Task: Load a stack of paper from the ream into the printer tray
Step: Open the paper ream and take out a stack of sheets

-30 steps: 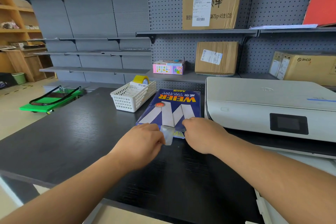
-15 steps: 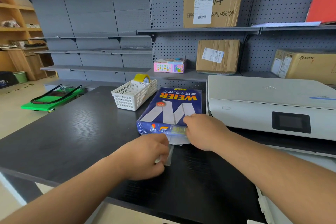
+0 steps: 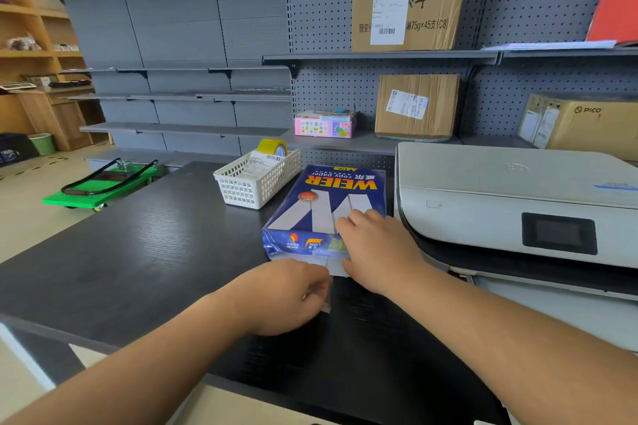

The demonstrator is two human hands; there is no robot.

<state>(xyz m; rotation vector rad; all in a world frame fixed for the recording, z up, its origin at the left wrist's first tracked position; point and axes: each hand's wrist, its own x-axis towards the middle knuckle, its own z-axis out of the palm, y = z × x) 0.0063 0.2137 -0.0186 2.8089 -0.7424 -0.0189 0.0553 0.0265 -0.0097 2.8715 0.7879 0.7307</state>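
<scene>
A blue ream of copy paper (image 3: pixel 328 203) lies flat on the black table (image 3: pixel 138 269), just left of the white printer (image 3: pixel 511 197). Its near end flap is open and white sheets show there. My left hand (image 3: pixel 286 293) is closed on the loose wrapper flap (image 3: pixel 328 300), pulled out toward me over the table. My right hand (image 3: pixel 376 248) presses on the ream's near right corner, fingers on top and thumb at the open end. The printer's tray area (image 3: pixel 552 304) sits low on the right, partly behind my right forearm.
A white mesh basket (image 3: pixel 257 179) with a yellow tape roll (image 3: pixel 272 147) stands behind the ream on the left. Grey shelving with cardboard boxes (image 3: pixel 416 107) rises behind the table. A green trolley (image 3: pixel 100 186) sits on the floor at left.
My left hand has pulled the wrapper flap away from the ream's near end toward me, opening it. My right hand has stayed on the ream's near right corner.
</scene>
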